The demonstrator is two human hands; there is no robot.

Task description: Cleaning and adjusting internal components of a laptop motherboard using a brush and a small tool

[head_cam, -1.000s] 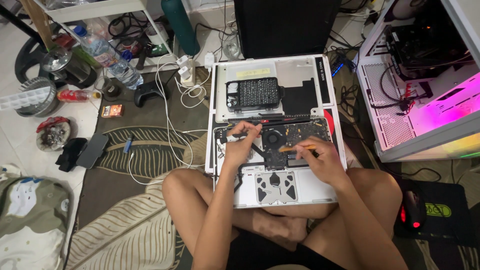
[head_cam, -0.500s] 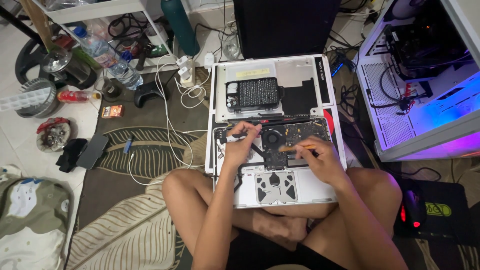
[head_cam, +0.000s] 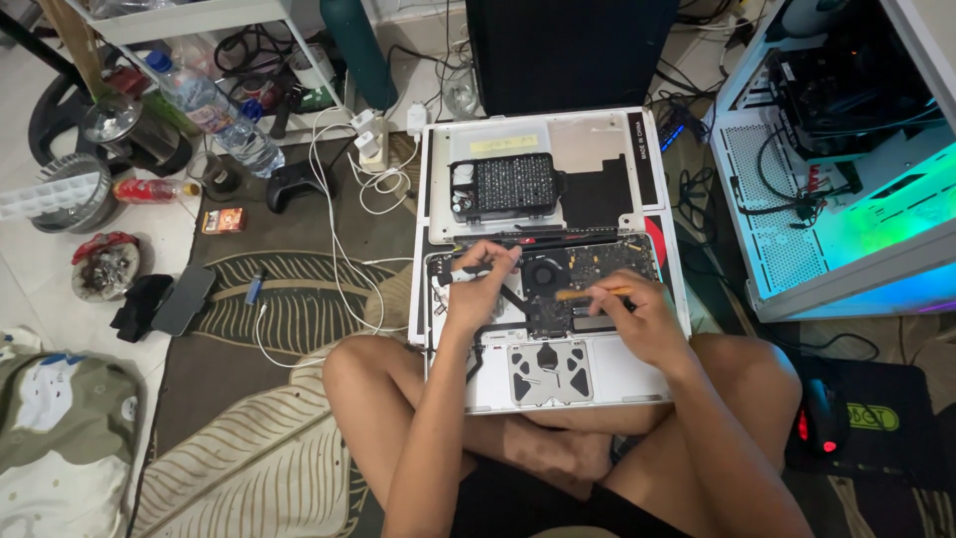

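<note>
An opened silver laptop (head_cam: 597,374) lies bottom-up across my crossed legs, its circuit board and round fan (head_cam: 543,274) exposed. My left hand (head_cam: 480,284) rests on the board's left part with fingers curled, pinching something small and white that I cannot make out. My right hand (head_cam: 637,314) grips a wooden-handled brush (head_cam: 590,293), whose tip points left over the board near the fan. The laptop's removed bottom cover (head_cam: 588,139) lies just beyond, with a black perforated box (head_cam: 503,184) resting on it.
An open desktop computer case (head_cam: 846,149) with coloured lights stands at the right. A computer mouse (head_cam: 822,413) sits on a black pad by my right knee. White cables and chargers (head_cam: 373,144), a game controller (head_cam: 294,181), a water bottle (head_cam: 214,110) and clutter lie left on the rug.
Both hands stay almost still on the board. The lighting inside the computer case has shifted from pink and purple to green and blue.
</note>
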